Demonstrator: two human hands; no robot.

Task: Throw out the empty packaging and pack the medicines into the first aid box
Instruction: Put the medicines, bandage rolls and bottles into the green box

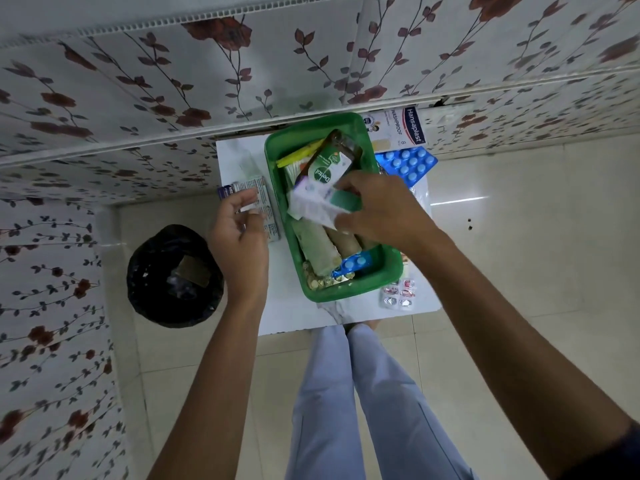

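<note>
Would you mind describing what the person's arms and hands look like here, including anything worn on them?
Both forearms are bare from wrist to near the elbow. The left hand and right hand show no gloves, rings, watch or bracelets. At the frame's lower right corner, a dark sleeve edge appears on the right upper arm. No sleeve shows on the left arm before it leaves the frame.

Tray (273, 152) at centre of surface (239, 161), holding Dettol bottle (323, 169), rolls (317, 245), blister strip (356, 263). Plaster box (398, 128) upper right of tray; tablet strip (408, 164) right; small strips (398, 294) lower right. Carton (263, 202) left of tray. Bin (175, 275) on floor, frame left
</note>
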